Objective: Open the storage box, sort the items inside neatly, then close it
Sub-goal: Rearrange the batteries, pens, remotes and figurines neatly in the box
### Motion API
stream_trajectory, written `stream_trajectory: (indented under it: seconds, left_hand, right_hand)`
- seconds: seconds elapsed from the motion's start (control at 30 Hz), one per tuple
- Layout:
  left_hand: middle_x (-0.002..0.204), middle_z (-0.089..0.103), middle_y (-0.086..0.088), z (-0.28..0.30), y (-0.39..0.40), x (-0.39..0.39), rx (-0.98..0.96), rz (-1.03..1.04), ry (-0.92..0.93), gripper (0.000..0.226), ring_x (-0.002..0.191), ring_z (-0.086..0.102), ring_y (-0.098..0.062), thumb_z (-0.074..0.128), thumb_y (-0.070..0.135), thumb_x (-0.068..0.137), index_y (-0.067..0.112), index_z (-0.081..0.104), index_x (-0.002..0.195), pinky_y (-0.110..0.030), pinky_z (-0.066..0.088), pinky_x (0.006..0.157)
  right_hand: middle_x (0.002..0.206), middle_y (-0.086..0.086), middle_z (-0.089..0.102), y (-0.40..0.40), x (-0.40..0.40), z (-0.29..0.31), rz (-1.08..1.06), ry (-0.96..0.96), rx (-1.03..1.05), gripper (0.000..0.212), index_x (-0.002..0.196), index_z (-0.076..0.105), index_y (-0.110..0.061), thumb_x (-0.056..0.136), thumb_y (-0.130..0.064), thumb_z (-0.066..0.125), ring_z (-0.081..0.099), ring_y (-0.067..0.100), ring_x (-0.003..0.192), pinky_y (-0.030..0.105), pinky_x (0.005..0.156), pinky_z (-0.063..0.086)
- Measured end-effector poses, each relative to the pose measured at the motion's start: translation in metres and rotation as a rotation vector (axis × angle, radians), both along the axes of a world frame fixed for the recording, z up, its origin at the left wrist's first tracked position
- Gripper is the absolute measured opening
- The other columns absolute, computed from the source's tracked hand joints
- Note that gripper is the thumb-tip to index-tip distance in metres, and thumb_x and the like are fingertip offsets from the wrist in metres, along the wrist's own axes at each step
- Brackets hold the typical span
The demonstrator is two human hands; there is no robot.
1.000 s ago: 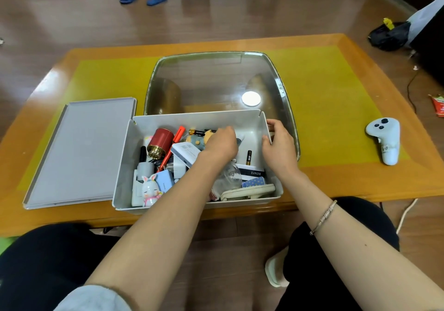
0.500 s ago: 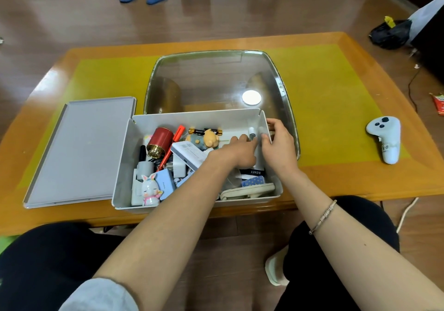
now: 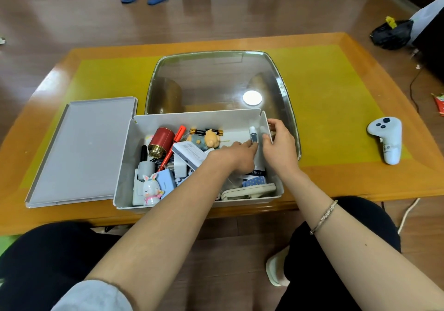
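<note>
Storage box (image 3: 242, 119) open on the table (image 3: 336, 89), near edge, lid (image 3: 81, 149) flat beside it on the left; left hand (image 3: 236, 153) pinches a small grey tube (image 3: 253, 136) (upright, far-right corner); right hand (image 3: 280, 146) curls over the box's right wall, fingertips by the tube; red tin (image 3: 162, 139), bunny figure (image 3: 151, 189) inside.

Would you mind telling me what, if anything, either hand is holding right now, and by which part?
The left hand pinches a small white-capped tube at its lower end. The right hand grips the storage box by its right wall.
</note>
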State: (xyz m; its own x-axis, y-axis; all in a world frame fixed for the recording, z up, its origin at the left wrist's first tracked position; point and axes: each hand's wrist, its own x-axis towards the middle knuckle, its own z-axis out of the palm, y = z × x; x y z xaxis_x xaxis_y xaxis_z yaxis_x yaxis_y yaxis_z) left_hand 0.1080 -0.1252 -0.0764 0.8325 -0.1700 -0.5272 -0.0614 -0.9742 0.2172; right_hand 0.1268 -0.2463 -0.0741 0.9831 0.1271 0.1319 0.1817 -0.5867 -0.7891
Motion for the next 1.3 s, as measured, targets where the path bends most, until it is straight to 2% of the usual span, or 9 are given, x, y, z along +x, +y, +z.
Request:
stream_trajectory:
  seconds: [0.27, 0.57, 0.63, 0.73, 0.83, 0.93, 1.03, 1.17, 1.3]
  left_hand:
    - [0.133, 0.05, -0.012, 0.029, 0.005, -0.017, 0.009, 0.059, -0.341, 0.04, 0.12, 0.045, -0.033, 0.038, 0.027, 0.098, 0.014, 0.042, 0.136, -0.046, 0.038, 0.095]
    - [0.138, 0.049, -0.002, 0.049, 0.057, -0.079, -0.116, 0.377, -0.737, 0.033, 0.127, 0.039, -0.023, 0.044, 0.027, 0.098, 0.017, 0.053, 0.129, -0.039, 0.03, 0.102]
    - [0.14, 0.046, -0.003, 0.047, 0.068, -0.092, -0.12, 0.444, -0.743, 0.033, 0.13, 0.037, -0.023, 0.044, 0.028, 0.099, 0.017, 0.054, 0.128, -0.04, 0.031, 0.104]
    - [0.143, 0.042, -0.003, 0.038, 0.081, -0.106, -0.129, 0.493, -0.665, 0.035, 0.131, 0.035, -0.025, 0.042, 0.03, 0.1, 0.017, 0.052, 0.13, -0.042, 0.032, 0.106]
    - [0.15, 0.034, -0.003, 0.026, 0.087, -0.117, -0.118, 0.506, -0.548, 0.038, 0.135, 0.028, -0.027, 0.041, 0.037, 0.099, 0.021, 0.049, 0.133, -0.046, 0.031, 0.108]
    - [0.156, 0.021, -0.003, 0.018, 0.093, -0.121, -0.135, 0.498, -0.487, 0.051, 0.14, 0.02, -0.029, 0.048, 0.05, 0.094, 0.026, 0.042, 0.139, -0.048, 0.028, 0.109]
    - [0.159, 0.011, -0.001, 0.014, 0.1, -0.118, -0.133, 0.437, -0.389, 0.069, 0.143, 0.013, -0.029, 0.058, 0.058, 0.085, 0.033, 0.033, 0.144, -0.049, 0.025, 0.112]
    - [0.16, 0.007, 0.001, 0.009, 0.104, -0.113, -0.065, 0.4, -0.405, 0.062, 0.147, 0.002, -0.028, 0.059, 0.043, 0.088, 0.042, 0.032, 0.144, -0.052, 0.011, 0.115]
    - [0.16, 0.012, 0.0, 0.011, 0.102, -0.103, -0.072, 0.342, -0.418, 0.057, 0.147, 0.006, -0.024, 0.053, 0.023, 0.092, 0.037, 0.036, 0.144, -0.05, 0.011, 0.114]
  right_hand:
    - [0.123, 0.006, 0.057, -0.001, -0.001, 0.002, 0.015, -0.087, -0.073, 0.038, 0.126, 0.05, -0.011, 0.089, -0.005, 0.053, 0.054, 0.022, 0.11, 0.029, 0.087, 0.041]
    - [0.125, 0.005, 0.054, 0.0, -0.019, 0.016, 0.142, -0.421, -0.397, 0.029, 0.117, 0.06, -0.012, 0.088, -0.011, 0.059, 0.045, 0.024, 0.118, 0.035, 0.094, 0.033]
    - [0.121, 0.004, 0.055, 0.005, -0.026, 0.018, 0.249, -0.383, -0.368, 0.022, 0.111, 0.062, -0.013, 0.089, -0.012, 0.059, 0.047, 0.023, 0.115, 0.034, 0.094, 0.036]
    - [0.122, -0.001, 0.054, 0.016, -0.036, 0.02, 0.451, -0.103, -0.332, 0.025, 0.118, 0.058, -0.022, 0.094, -0.03, 0.053, 0.048, 0.015, 0.114, 0.031, 0.096, 0.04]
    - [0.13, -0.006, 0.052, 0.024, -0.051, 0.017, 0.544, 0.091, -0.305, 0.048, 0.126, 0.052, -0.032, 0.088, -0.061, 0.046, 0.051, 0.01, 0.113, 0.026, 0.089, 0.041]
    - [0.135, -0.009, 0.05, 0.028, -0.066, 0.015, 0.591, 0.22, -0.312, 0.082, 0.129, 0.048, -0.037, 0.065, -0.087, 0.037, 0.049, 0.005, 0.106, 0.026, 0.087, 0.042]
    - [0.138, -0.007, 0.045, 0.027, -0.068, 0.012, 0.582, 0.208, -0.35, 0.075, 0.134, 0.043, -0.035, 0.071, -0.075, 0.054, 0.048, 0.007, 0.109, 0.023, 0.087, 0.041]
    - [0.137, -0.002, 0.048, 0.022, -0.065, 0.008, 0.511, 0.223, -0.341, 0.068, 0.136, 0.04, -0.027, 0.079, -0.055, 0.066, 0.05, 0.011, 0.11, 0.023, 0.085, 0.039]
    - [0.117, -0.006, 0.052, 0.019, -0.063, 0.006, 0.42, 0.238, -0.281, 0.059, 0.124, 0.046, -0.025, 0.078, -0.055, 0.066, 0.048, 0.007, 0.093, 0.014, 0.065, 0.038]
